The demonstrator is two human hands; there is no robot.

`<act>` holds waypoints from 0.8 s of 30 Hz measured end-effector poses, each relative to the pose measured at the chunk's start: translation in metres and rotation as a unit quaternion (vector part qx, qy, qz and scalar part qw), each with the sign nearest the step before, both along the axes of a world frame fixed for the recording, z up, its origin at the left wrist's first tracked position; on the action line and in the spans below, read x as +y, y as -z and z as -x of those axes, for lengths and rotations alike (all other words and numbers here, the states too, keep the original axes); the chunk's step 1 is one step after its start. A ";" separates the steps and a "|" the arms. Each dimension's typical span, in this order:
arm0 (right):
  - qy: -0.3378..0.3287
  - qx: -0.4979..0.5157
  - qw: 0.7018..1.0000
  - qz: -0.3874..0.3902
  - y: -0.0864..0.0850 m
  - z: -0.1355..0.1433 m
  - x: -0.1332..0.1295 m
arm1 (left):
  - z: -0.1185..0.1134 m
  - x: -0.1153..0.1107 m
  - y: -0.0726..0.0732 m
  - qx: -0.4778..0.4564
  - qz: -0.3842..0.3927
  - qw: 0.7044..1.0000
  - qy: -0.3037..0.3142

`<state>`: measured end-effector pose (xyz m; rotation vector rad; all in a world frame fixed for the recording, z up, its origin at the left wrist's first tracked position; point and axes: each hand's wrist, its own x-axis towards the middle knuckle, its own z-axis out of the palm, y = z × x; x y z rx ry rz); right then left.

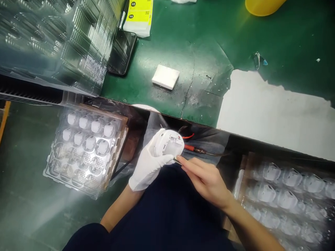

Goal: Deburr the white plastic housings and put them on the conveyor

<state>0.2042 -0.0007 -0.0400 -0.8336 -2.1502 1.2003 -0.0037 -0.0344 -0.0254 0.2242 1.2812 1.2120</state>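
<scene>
My left hand, in a white glove, is closed around a round white plastic housing. The housing has a recessed compartment facing up, with small slots and a reddish spot near its rim. Bare, my right hand pinches a thin, blade-like tool. Its visible part lies at the housing's lower right edge, close to my left thumb. Most of the tool is hidden by my fingers. Both hands are over my lap, just in front of the table edge.
A white sponge block and a phone lie on the green table. Stacked clear trays stand upper left. Trays of white parts sit at left and right. A red-handled tool hangs beyond the housing.
</scene>
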 end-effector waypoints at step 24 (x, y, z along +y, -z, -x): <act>-0.037 -0.013 0.999 -0.030 0.007 -0.006 0.000 | -0.003 0.002 -0.006 0.001 -0.011 1.000 0.009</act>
